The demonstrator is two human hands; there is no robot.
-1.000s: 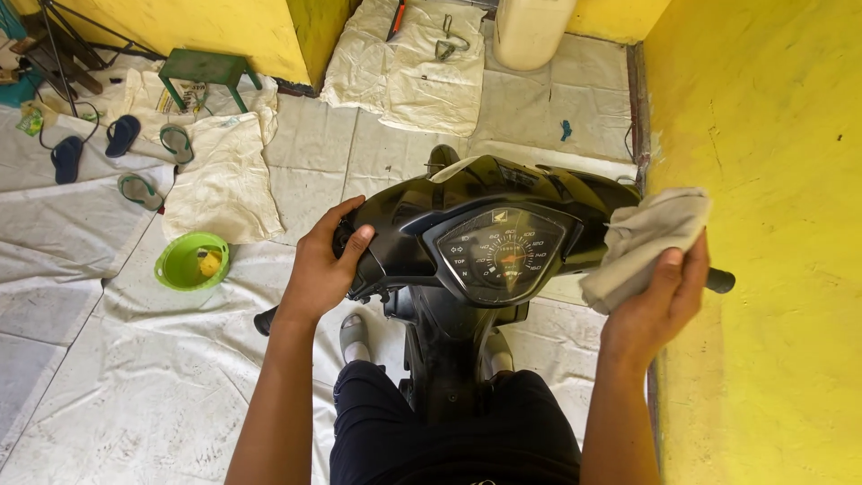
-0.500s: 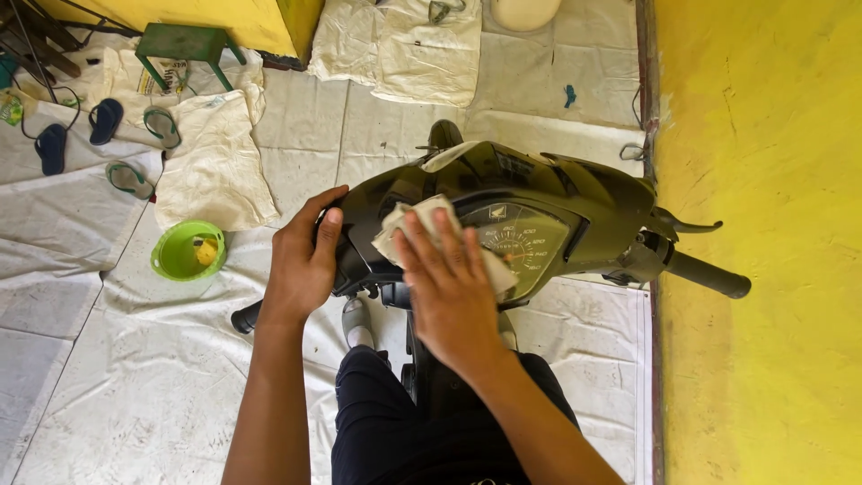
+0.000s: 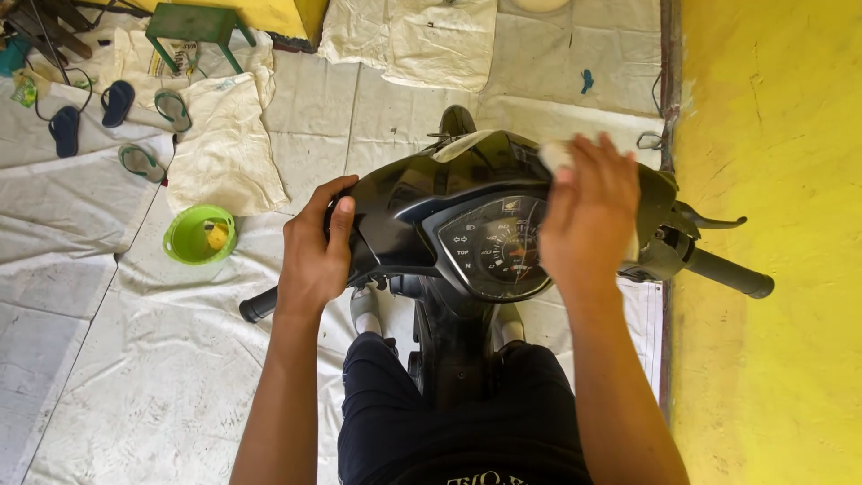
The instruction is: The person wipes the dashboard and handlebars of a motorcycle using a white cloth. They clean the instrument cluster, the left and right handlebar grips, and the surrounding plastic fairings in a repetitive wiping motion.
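Note:
I sit astride a black scooter and look down on its handlebar cover [image 3: 422, 193] and round speedometer [image 3: 494, 251]. My left hand [image 3: 316, 247] grips the left side of the handlebar, just inboard of the black grip [image 3: 259, 305]. My right hand [image 3: 588, 216] presses a pale cloth [image 3: 555, 154] flat against the cover's upper right, above the dial; most of the cloth is hidden under my palm. The right grip [image 3: 729, 274] and brake lever [image 3: 714, 220] stick out free toward the yellow wall.
A yellow wall [image 3: 772, 269] runs close along the right. White sheets cover the floor. A green bowl [image 3: 199, 235] with something yellow inside sits left of the scooter. Sandals [image 3: 117, 103], a green stool [image 3: 193, 27] and cables lie at the far left.
My right hand, first out at the right grip with the cloth, came across to the dial, then slid up and right over the cover. The left hand kept its hold.

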